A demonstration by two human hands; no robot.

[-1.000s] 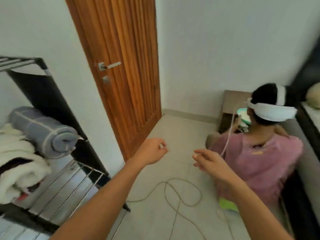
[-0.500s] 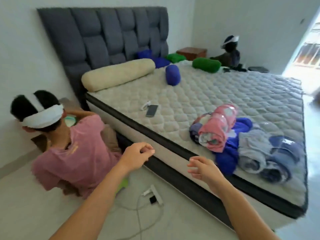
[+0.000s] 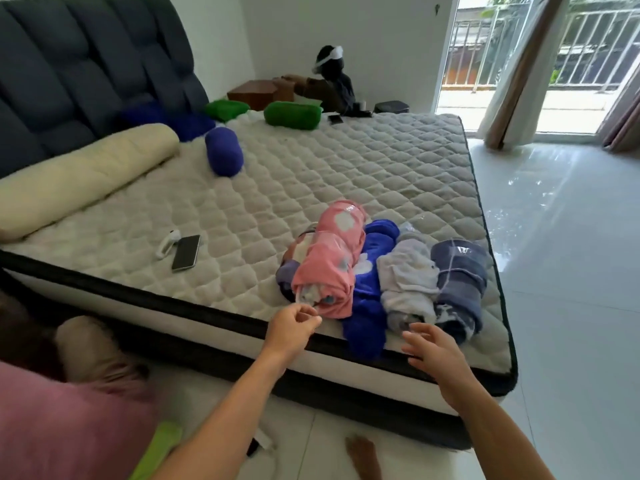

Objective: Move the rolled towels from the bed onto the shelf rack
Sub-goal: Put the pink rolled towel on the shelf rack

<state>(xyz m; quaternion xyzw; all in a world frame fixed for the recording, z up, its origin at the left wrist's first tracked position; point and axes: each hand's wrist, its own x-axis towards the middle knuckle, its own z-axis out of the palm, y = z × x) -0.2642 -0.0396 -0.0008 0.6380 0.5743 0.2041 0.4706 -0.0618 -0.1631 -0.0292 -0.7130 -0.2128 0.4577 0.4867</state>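
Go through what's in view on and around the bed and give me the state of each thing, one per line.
Left hand: empty, fingers pinched, at the pink towel's near end.
Right hand: open, empty, just short of the towels.
Pink towel: rolled, on top of the pile.
Blue towel: rolled, hanging over the mattress edge.
White towel: loosely rolled, on the bed.
Grey-blue towel: rolled, on the bed.
Phone: face up, screen dark.
Curtain: drawn aside.

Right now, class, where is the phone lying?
In the head view, the phone lies on the mattress, left of the rolled towels, beside a white charger.
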